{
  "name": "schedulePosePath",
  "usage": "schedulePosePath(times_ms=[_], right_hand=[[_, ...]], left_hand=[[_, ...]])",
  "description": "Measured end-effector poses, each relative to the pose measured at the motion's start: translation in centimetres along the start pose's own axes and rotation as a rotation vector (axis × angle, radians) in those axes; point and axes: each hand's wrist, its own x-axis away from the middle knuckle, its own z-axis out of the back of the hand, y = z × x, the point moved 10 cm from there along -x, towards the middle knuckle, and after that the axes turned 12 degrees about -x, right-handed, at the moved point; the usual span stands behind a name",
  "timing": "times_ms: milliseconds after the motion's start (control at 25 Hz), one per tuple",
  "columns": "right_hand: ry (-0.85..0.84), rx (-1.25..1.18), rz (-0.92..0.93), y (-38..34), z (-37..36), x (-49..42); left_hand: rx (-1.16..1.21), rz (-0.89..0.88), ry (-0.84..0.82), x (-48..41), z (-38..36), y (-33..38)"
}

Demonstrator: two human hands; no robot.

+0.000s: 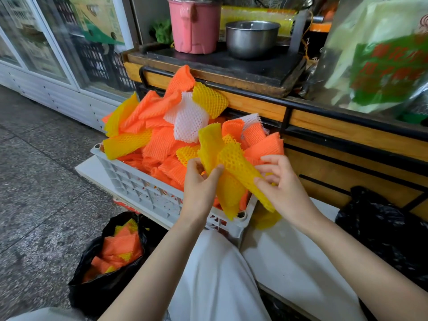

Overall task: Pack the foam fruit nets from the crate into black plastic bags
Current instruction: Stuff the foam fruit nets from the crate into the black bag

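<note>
Grey speckled floor, wooden counter behind white crate; left hand, right hand each pinching yellow nets.

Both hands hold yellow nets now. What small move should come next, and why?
Probably carry the yellow nets down-left into the open black bag: the left hand and right hand grip them above the crate, and that bag holds nets already.
</note>
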Motion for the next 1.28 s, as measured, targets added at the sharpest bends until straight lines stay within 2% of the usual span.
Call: schedulePosePath(times_ms=[120, 320, 440, 600, 720, 760, 840, 920, 1000, 1080, 1200, 1280], right_hand=[[0.055, -0.010, 0.036, -0.7, 0.9, -0.4], [0.171, 0.051, 0.136, -1.6, 2.2, -0.3], [0.060, 0.007, 0.176, -1.8, -0.6, 0.2], [-0.009, 0.187, 0.307, -1.8, -2.6, 1.0], [-0.048, 0.130, 0.301, -1.6, -1.7, 0.9], [-0.020, 0.141, 0.320, -1.6, -1.0, 0.7], [0.137, 0.239, 0.336, -0.8, 1.9, -0.6], [0.269, 0.343, 0.144, 2.1, 5.1, -3.2], [0.260, 0.352, -0.162, 6.1, 7.0, -5.8], [0.209, 0.257, -0.350, 9.0, 6.8, -8.1], [0.196, 0.235, -0.386, 10.8, 5.7, -10.9], [0.271, 0.255, -0.347, 11.1, 6.0, -11.8]], left_hand=[[0.003, -0.030, 0.012, 0.1, 0.1, 0.4], [-0.120, -0.039, 0.130, -0.3, 1.9, 0.2], [-0.108, -0.066, 0.077, 0.5, 0.2, 0.7], [0.073, 0.008, -0.165, 1.4, -3.0, 0.3], [-0.125, -0.117, -0.130, 1.1, -2.8, 1.2], [-0.167, -0.138, -0.083, 0.7, -2.4, 1.4], [-0.200, -0.131, -0.047, -0.1, -1.9, 1.2], [-0.224, -0.123, -0.042, -0.6, -1.7, 1.3], [-0.216, -0.124, -0.026, -0.9, -1.4, 1.4], [-0.204, -0.118, -0.029, -1.2, -1.6, 1.3], [-0.201, -0.115, -0.048, -1.5, -1.9, 1.1], [-0.203, -0.127, -0.032, -1.6, -1.7, 1.3]])
